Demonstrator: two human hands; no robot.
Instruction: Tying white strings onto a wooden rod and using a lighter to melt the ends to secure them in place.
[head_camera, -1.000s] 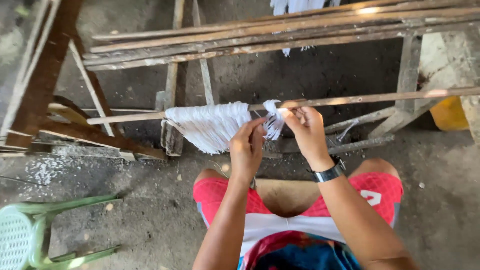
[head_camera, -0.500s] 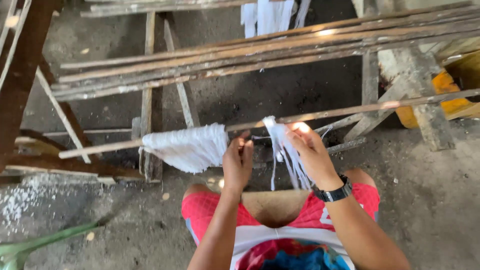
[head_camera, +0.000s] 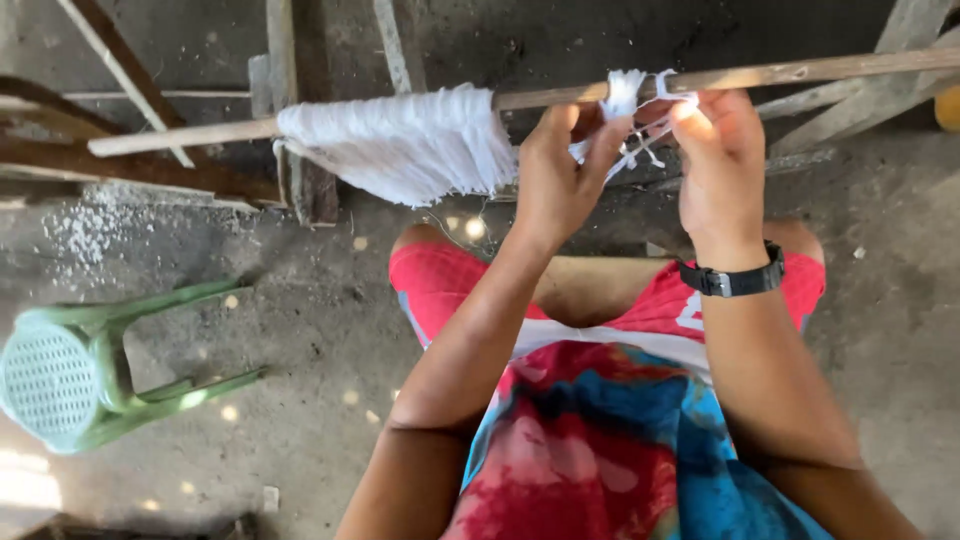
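1. The small bunch of white threads (head_camera: 628, 100) loops over the long wooden rod (head_camera: 780, 72), right of centre, where both hands can reach it at chest height.
2. The left hand (head_camera: 556, 178) comes up from below, its fingers pinching the hanging strands just under the rod to keep them taut.
3. The right hand (head_camera: 718, 160), with a black wristwatch (head_camera: 730, 280) on its wrist, pinches the loose thread ends just beside the bunch, fingers closed on them.
4. The bunch looks thin, frayed and tangled at its ends.
5. A far thicker white thread bundle (head_camera: 405, 145) hangs on the same rod to the left, draped in a fan.
6. A green plastic stool (head_camera: 90, 370) lies tipped on the concrete floor (head_camera: 320, 300), near left.
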